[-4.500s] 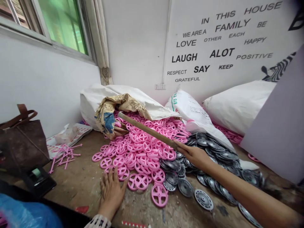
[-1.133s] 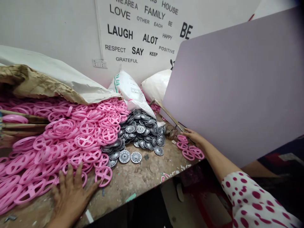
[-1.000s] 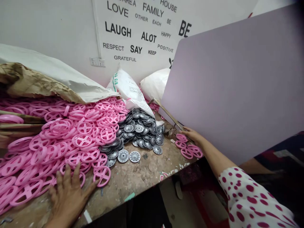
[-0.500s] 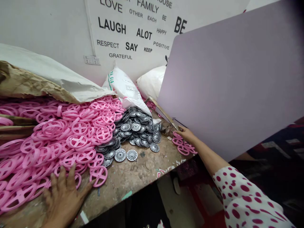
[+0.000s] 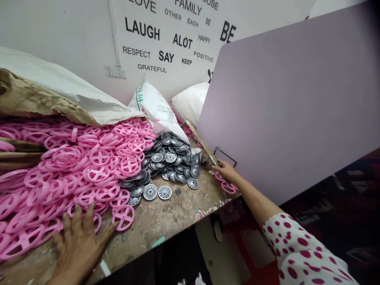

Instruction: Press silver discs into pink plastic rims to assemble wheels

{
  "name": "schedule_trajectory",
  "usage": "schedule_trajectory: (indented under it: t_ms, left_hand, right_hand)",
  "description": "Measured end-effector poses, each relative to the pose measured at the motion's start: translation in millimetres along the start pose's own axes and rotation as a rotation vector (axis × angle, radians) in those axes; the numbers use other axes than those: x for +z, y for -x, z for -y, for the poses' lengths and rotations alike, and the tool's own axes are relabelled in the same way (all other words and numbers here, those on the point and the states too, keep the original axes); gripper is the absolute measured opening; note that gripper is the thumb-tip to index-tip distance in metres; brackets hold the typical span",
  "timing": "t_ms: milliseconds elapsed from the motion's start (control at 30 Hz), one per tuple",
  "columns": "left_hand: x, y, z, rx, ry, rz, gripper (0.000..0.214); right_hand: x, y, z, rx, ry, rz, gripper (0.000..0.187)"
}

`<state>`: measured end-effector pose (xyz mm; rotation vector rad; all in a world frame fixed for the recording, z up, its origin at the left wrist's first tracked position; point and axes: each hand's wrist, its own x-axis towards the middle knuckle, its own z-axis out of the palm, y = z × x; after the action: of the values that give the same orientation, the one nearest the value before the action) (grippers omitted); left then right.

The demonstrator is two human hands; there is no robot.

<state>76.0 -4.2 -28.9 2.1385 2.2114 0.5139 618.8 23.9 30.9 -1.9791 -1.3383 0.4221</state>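
Note:
My left hand (image 5: 77,242) lies flat, fingers spread, on the worn table (image 5: 175,215) at the near edge of a big heap of pink spoked wheels (image 5: 77,166). My right hand (image 5: 226,171), arm in a white sleeve with red dots, reaches to the table's right end and grips the near end of a wooden stick (image 5: 199,141) that lies along the foot of a large lilac board (image 5: 285,103). A few pink wheels (image 5: 228,187) lie under that hand. A pile of grey metal discs (image 5: 170,160) sits between my hands.
A torn white and brown sack (image 5: 59,99) spills the pink wheels at left. Two white sacks (image 5: 157,109) lean against the lettered back wall. The table's front edge drops off to a dark floor at lower right.
4.5 s ago my right hand held the stick out over the pink wheels; the view has since swung right. In the last second the hand slid a little left along the board's foot.

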Motion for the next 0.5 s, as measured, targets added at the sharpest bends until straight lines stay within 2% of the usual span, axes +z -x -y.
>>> schedule_trajectory:
  t_ms: [100, 267, 367, 500]
  left_hand:
    - [4.4, 2.1, 1.8, 0.011, -0.01, -0.093, 0.075]
    - [-0.2, 3.6, -2.0, 0.039, 0.048, -0.114, 0.079]
    - [-9.2, 4.2, -4.4, 0.025, 0.057, -0.076, 0.078]
    - [-24.2, 4.0, -6.0, 0.022, 0.118, 0.062, 0.08]
  right_hand:
    - [0.8, -1.0, 4.2, -0.016, 0.016, 0.024, 0.047]
    - [2.8, 4.7, 2.3, -0.031, 0.079, 0.024, 0.06]
    - [4.2, 10.7, -0.6, -0.012, 0.133, 0.01, 0.073]
    - [4.3, 16.0, -0.2, 0.03, 0.205, -0.031, 0.089]
